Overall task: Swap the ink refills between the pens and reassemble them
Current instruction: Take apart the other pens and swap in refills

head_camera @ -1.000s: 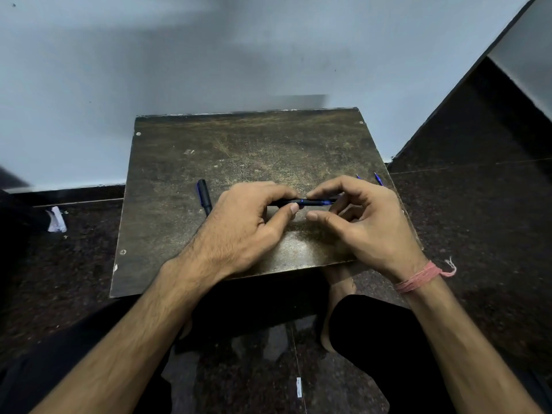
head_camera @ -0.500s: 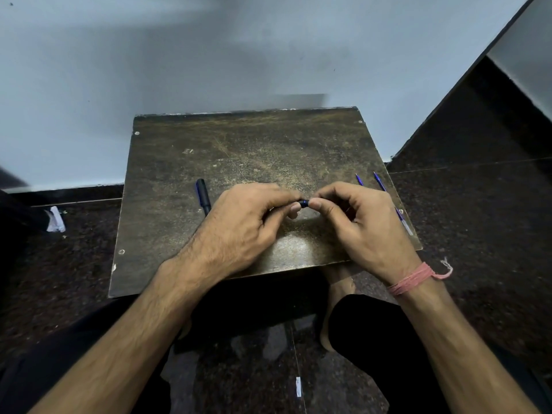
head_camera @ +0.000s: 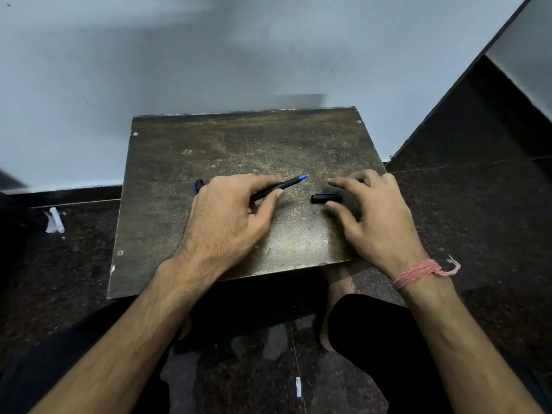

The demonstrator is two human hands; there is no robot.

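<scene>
On the board (head_camera: 209,150), cap (head_camera: 326,198) lies between right hand (head_camera: 376,216) fingers (head_camera: 343,184).

second pen (head_camera: 198,185): mostly hidden behind left hand (head_camera: 230,218), only one dark end shows
pen barrel (head_camera: 279,186): rear end hidden in left hand's grip
forearms: cut off by bottom edge

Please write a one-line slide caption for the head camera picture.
Left hand holds an uncapped pen; right hand rests by its cap on the table.
</scene>
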